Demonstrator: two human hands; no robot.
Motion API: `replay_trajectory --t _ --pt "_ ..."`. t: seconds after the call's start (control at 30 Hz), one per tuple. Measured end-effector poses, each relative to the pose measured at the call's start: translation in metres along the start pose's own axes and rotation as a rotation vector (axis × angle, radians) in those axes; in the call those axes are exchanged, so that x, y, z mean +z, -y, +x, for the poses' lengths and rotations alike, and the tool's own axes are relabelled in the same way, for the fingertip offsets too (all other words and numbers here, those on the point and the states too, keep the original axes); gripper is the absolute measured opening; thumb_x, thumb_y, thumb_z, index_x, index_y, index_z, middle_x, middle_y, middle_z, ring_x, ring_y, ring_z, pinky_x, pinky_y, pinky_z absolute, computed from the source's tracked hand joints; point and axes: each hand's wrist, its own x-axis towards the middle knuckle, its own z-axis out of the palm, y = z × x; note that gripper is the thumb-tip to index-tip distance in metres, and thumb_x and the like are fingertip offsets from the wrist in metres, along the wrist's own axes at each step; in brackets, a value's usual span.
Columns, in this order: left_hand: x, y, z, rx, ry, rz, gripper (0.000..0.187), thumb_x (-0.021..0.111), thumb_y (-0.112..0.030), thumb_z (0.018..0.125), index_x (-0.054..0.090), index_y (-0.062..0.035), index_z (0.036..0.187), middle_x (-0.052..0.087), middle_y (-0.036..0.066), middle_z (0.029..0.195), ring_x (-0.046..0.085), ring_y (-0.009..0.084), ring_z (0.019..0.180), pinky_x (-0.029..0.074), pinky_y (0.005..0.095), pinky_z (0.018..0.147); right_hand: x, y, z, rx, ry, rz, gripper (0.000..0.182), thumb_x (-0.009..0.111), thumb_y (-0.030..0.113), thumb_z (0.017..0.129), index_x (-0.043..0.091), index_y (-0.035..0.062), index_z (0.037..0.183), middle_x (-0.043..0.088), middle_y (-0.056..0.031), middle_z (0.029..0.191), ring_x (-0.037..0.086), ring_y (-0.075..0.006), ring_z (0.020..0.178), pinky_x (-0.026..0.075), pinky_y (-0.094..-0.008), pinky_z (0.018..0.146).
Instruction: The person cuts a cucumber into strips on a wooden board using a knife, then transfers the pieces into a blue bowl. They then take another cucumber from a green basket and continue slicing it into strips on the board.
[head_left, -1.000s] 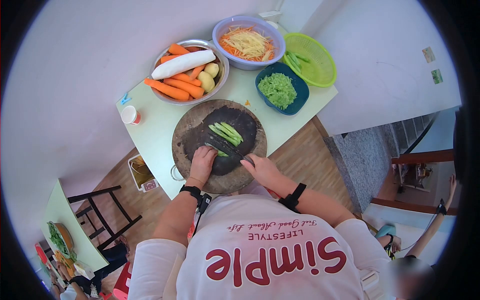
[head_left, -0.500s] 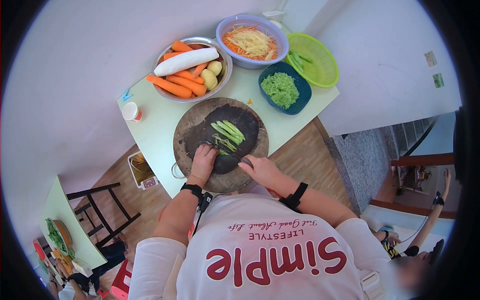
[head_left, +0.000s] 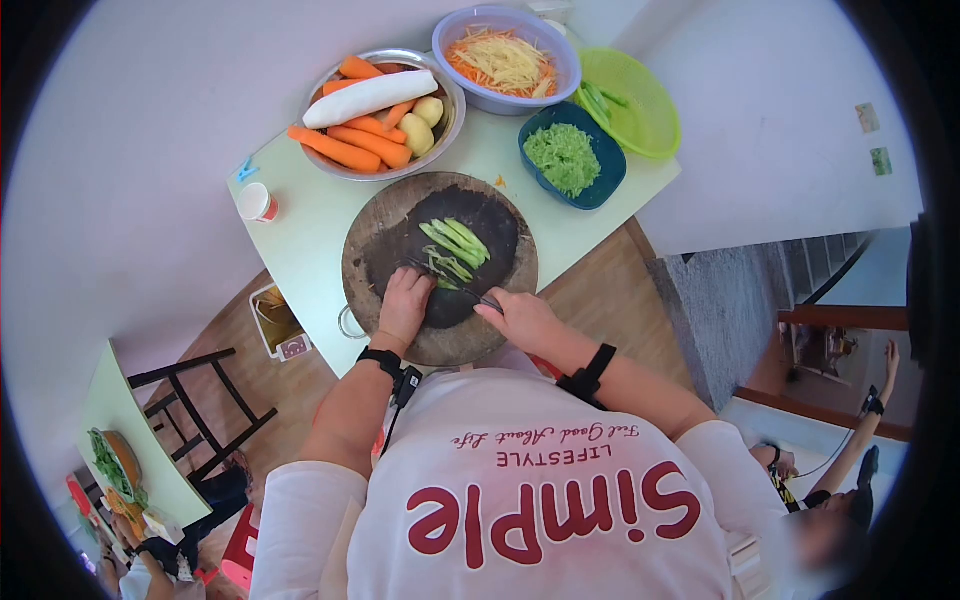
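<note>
My right hand [head_left: 522, 318] grips the dark handle of a knife [head_left: 468, 292], its thin dark blade pointing left toward my other hand. My left hand [head_left: 405, 302] bends its fingers down over a green vegetable piece [head_left: 445, 284] beside the blade; the fingers partly hide the piece. Both hands are over a round wooden chopping board [head_left: 470, 345] with a dark, worn middle. Just beyond the knife lie several long pale-green vegetable strips [head_left: 460, 238] and some thinner cut slivers.
Behind the board on the pale table [head_left: 310, 220] stand a metal bowl [head_left: 455, 130] of carrots, potatoes and a white radish, a lilac basin [head_left: 510, 102] of shreds, a teal bowl [head_left: 598, 198] of green shreds and a lime basket [head_left: 660, 110]. A paper cup [head_left: 257, 203] stands left. Other people work nearby.
The view has tilted slightly, so the table and bowls sit higher in the picture. Both hands keep about the same place on the board, the knife still at the green piece.
</note>
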Motion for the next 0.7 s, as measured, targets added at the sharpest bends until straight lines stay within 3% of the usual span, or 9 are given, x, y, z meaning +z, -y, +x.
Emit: replay_trajectory --t 0.23,0.6,0.7 --pt "-0.003 0.000 0.003 -0.012 -0.041 -0.063 0.015 0.070 -0.007 0.077 0.065 -0.0053 0.091 0.060 0.010 0.091 0.058 0.0310 0.091 0.049 0.0407 0.080 0.013 -0.011 0.002 -0.021 -0.064 -0.016 0.044 0.053 0.048 0.096 0.062 0.0054 0.106 0.068 -0.0237 0.082 0.066 -0.0430 0.078 0.053 -0.0505 0.069" --pt "-0.007 0.003 0.001 0.065 -0.049 -0.039 0.013 0.066 -0.005 0.078 0.067 -0.0053 0.091 0.062 0.009 0.092 0.059 0.0293 0.092 0.051 0.0380 0.082 0.016 -0.012 0.003 0.022 -0.055 -0.007 0.045 0.050 0.049 0.097 0.062 0.0067 0.107 0.068 -0.0238 0.081 0.066 -0.0426 0.079 0.052 -0.0517 0.069" --pt "-0.007 0.004 0.003 0.075 -0.049 -0.062 0.016 0.070 -0.003 0.077 0.066 -0.0066 0.092 0.062 0.010 0.095 0.060 0.0315 0.093 0.051 0.0397 0.082 0.022 -0.021 0.006 0.019 -0.106 0.126 0.044 0.050 0.048 0.098 0.062 0.0065 0.107 0.068 -0.0246 0.083 0.066 -0.0433 0.082 0.051 -0.0510 0.070"
